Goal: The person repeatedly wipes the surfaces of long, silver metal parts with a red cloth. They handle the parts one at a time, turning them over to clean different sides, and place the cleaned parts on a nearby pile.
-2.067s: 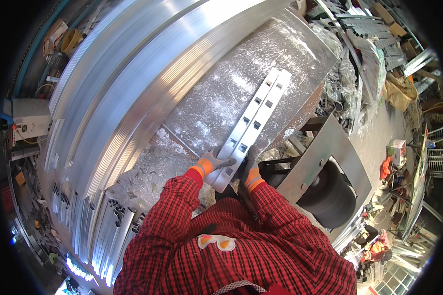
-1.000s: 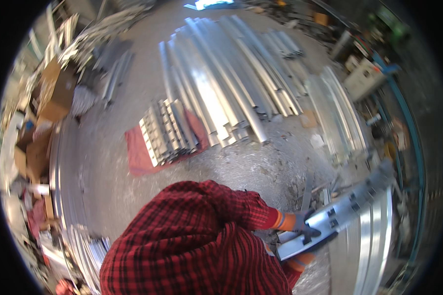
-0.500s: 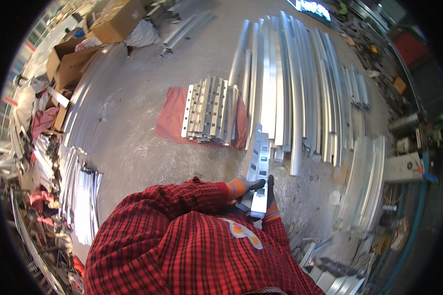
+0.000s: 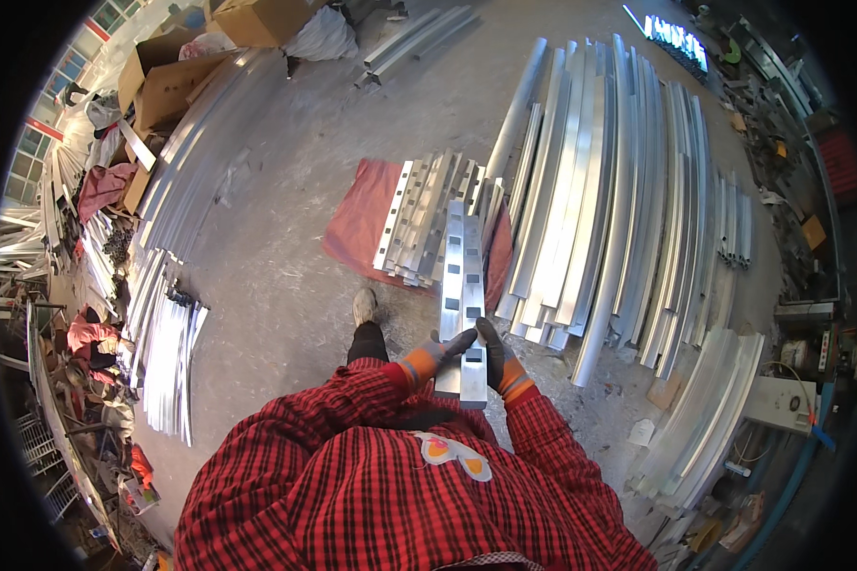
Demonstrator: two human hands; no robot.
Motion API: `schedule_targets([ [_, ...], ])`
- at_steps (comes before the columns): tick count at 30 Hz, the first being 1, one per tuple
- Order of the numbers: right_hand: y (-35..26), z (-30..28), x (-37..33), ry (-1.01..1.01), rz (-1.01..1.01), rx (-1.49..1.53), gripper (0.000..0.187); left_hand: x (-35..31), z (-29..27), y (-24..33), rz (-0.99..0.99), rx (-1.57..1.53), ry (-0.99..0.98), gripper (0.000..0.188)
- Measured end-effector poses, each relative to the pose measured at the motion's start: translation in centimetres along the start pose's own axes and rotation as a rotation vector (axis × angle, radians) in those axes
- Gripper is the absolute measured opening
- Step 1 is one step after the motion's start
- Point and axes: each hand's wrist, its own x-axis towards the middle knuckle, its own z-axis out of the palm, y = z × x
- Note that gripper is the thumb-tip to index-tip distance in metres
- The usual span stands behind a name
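A pair of silvery square metal tubes with square cut-outs (image 4: 463, 276) lies side by side in front of my body, pointing away from me. My left hand (image 4: 440, 352), in a dark glove with an orange and grey cuff, is closed around the near part from the left. From the right, my gloved right hand (image 4: 497, 354) closes on the same tubes. Their far ends overlap, in view, a bundle of similar cut-out tubes (image 4: 417, 214) on a red cloth (image 4: 357, 219). Palms and some fingers are hidden.
Long silvery metal profiles (image 4: 581, 190) lie on the floor to the right, with shorter wide ones (image 4: 700, 419) nearer. At the left are more profiles (image 4: 169, 371) and cardboard boxes (image 4: 176, 90). My shoe (image 4: 365, 306) stands just short of the cloth.
Both hands and the held tubes have shifted left, and the tubes now overlap the bundle in view. My shoe has come into sight, and the view has turned slightly.
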Motion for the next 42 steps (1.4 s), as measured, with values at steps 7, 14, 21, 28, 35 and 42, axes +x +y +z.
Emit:
schedule_targets([
  [7,-0.9,8.4,10.5,-0.047,0.016,-0.005,0.047,5.6,-16.2,0.8,0.925,1.101,-0.083,0.052],
  [14,-2.3,17.0,20.4,0.278,0.059,0.280,0.070,9.6,-26.5,7.6,0.004,0.050,0.147,0.069],
  [21,2.3,10.4,32.9,0.553,-0.041,-0.516,0.106,22.8,-36.7,6.2,0.135,0.400,0.441,0.082],
  [28,8.1,1.0,46.4,0.363,0.404,-1.005,0.101,36.5,-40.7,1.1,0.150,0.766,0.576,0.091],
  [35,13.9,-0.4,51.1,0.526,0.551,-1.325,0.097,44.6,-40.9,-5.5,-0.099,0.932,0.512,0.104],
  [42,15.0,-2.8,49.1,0.431,0.366,-1.251,0.078,48.6,-44.7,-9.5,-0.227,1.097,0.311,0.103],
])
